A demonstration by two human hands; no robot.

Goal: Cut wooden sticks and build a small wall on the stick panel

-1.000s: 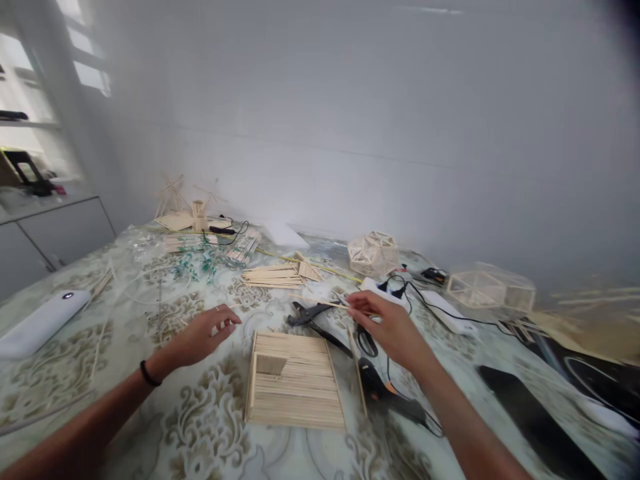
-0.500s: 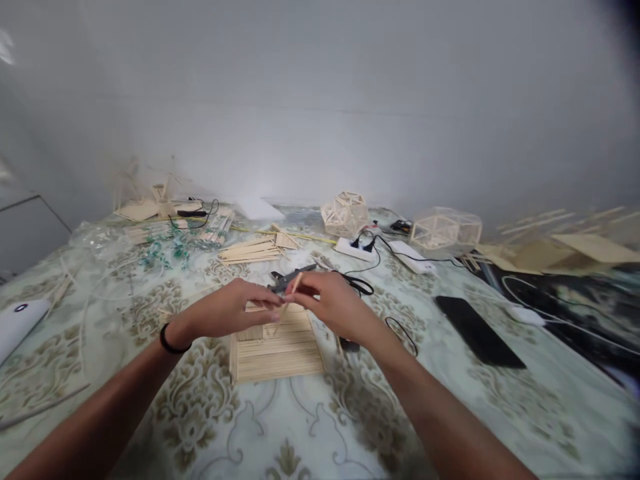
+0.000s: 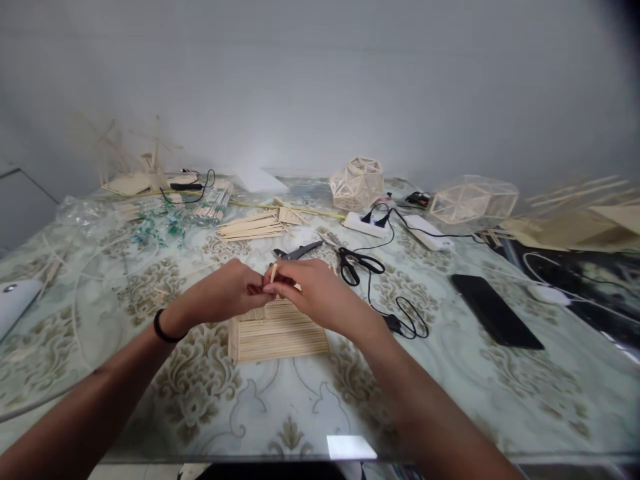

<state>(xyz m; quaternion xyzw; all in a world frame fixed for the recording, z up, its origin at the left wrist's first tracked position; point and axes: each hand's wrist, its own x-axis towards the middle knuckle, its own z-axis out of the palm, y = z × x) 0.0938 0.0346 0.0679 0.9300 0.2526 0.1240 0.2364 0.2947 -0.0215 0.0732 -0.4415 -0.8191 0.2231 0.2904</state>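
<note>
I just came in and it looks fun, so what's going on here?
A person's right grip pinches a thin stick. The left grip meets the right one, but I can't tell if it holds the stick too. Below them lies a panel made of sticks. Pliers and scissors lie beyond it, with a pile of sticks farther back.

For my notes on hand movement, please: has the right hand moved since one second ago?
Yes. Against the white power strip, the right hand has moved left and toward the person, and is now close to the left hand.
</note>
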